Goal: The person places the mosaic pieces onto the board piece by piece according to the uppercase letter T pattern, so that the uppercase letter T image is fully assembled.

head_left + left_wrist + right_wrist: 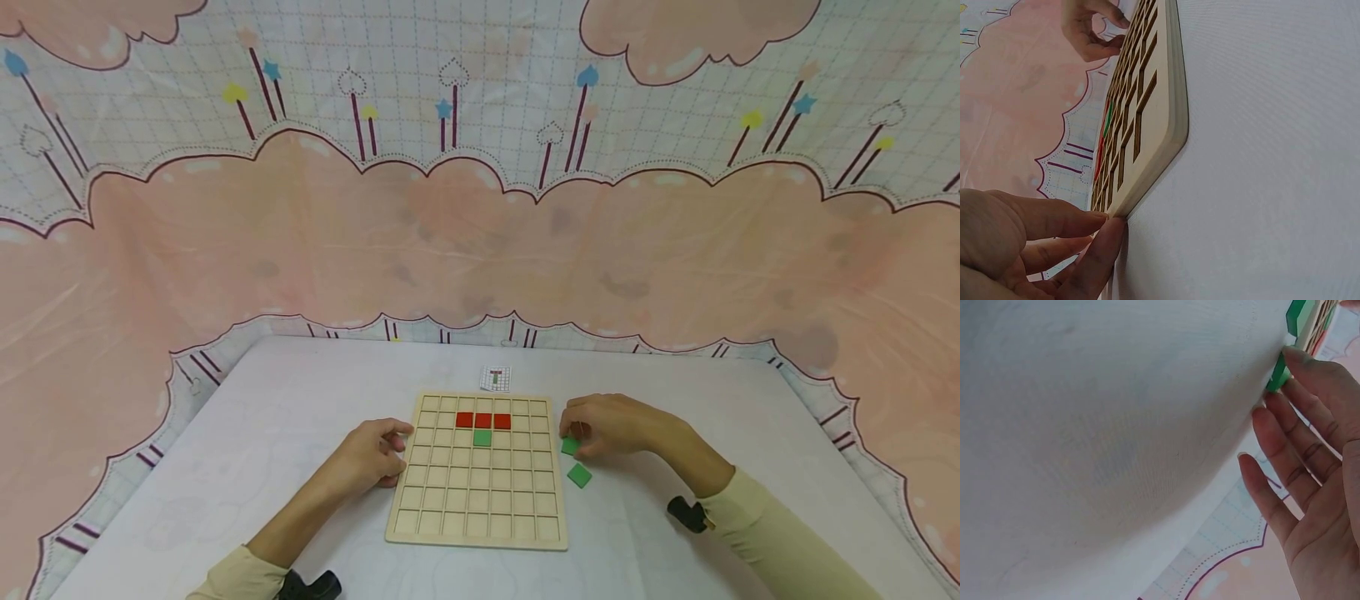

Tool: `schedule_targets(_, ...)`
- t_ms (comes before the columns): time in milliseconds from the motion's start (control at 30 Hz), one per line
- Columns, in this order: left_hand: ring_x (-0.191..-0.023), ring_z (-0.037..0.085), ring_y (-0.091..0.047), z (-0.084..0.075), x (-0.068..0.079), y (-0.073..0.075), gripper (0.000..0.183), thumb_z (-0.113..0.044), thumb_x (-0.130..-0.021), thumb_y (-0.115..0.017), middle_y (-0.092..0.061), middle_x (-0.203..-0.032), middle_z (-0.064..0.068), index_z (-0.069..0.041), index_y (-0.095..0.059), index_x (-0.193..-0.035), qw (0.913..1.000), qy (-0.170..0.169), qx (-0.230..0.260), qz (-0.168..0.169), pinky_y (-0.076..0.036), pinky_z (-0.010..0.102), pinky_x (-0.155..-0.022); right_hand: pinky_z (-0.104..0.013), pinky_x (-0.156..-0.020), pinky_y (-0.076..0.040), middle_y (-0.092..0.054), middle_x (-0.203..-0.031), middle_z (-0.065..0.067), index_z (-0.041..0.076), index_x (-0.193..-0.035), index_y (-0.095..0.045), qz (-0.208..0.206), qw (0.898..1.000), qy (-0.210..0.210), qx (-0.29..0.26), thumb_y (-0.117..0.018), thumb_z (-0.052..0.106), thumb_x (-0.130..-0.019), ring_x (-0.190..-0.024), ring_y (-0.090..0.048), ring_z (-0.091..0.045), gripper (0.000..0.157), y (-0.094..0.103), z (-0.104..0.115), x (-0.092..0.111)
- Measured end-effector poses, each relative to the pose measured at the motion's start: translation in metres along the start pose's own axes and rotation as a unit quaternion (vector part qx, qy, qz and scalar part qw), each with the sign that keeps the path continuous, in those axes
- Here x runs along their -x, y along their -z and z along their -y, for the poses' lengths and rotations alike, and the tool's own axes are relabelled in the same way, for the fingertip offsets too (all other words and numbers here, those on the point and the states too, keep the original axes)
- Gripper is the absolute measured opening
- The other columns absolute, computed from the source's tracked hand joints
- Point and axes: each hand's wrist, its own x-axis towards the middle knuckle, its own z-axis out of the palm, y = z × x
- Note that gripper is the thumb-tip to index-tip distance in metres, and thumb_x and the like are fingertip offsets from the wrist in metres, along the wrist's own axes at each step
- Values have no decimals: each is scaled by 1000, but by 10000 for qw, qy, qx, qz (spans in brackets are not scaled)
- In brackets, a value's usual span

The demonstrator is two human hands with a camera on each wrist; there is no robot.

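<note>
Sleeves: Two pale-yellow cloth sleeves (780,533) frame the foreground, one on each of the person's arms.
Wrist gear: Two black devices (688,515), smooth and rounded, show at the cuffs, one per arm.
Board: One square-cornered wooden board (476,540), pale and smooth with slightly rounded corners, lies flat on the desk (300,392) between the two hands; thin raised strips divide it into seven rows of seven cells.
Loose tile: One flat, square green tile (580,475) sits on the desk, just beside the board's right edge and apart from the fingers.
Left hand: The person's left hand (367,454) grips the board's left edge, thumb and fingers touching the wood.
Right hand: The right hand (611,421) pinches a second green tile (570,447) between thumb and index finger just off the board's right side, its other fingers loosely spread in the right wrist view.
Placed green: One green tile (482,437) fills the middle cell of the third row from the far edge, directly below the center red piece.
Placed red: Three red tiles (483,421), square and flat, stand side by side in the second row.
Card: One small white card (496,378) lies beyond the board's far edge, printed with a grid and a little T-shaped figure.
Backdrop: Behind the white, finely textured desk surface hangs a creased cloth (480,242) with pink scalloped clouds, dashed grid lines and star-tipped sticks.
</note>
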Motion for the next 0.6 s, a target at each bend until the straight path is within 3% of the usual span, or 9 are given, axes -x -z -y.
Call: schedule_targets(600,-69,18,-54,0,0,0,56,17,-78,-63,-53,-98,12,8,-58,-132,10000,-23,-4,21,-53,28,-55,-25,-75,-48,-58,-88,14,26,-99,-71,-55,9999,97,32,-80,26,-84,-85,-54,-6,18,2,0,-1)
